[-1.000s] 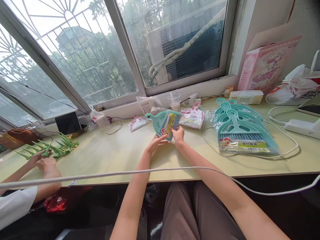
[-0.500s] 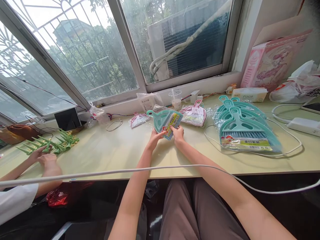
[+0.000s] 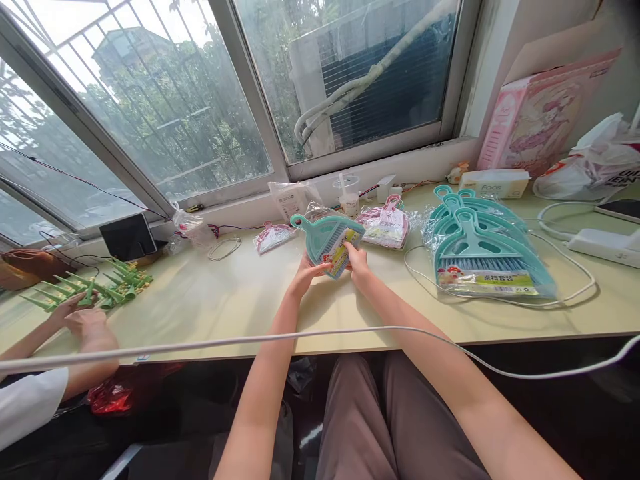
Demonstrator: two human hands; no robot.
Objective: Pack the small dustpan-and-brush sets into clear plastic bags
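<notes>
1. Right now your left hand point(image 3: 306, 273) and right hand point(image 3: 358, 263) both pinch the lower edge of one teal dustpan set point(image 3: 327, 241), held tilted just above the surface point(image 3: 240, 307).
2. Its label card point(image 3: 341, 248) sits across the brush, under your fingertips; whether a bag covers it, you cannot tell.
3. Finished, by the look of it: a bagged teal stack point(image 3: 483, 253) lies to your right.
4. Two pink sets point(image 3: 385, 227) lie behind, also bagged, so this piece seems among the last.
</notes>
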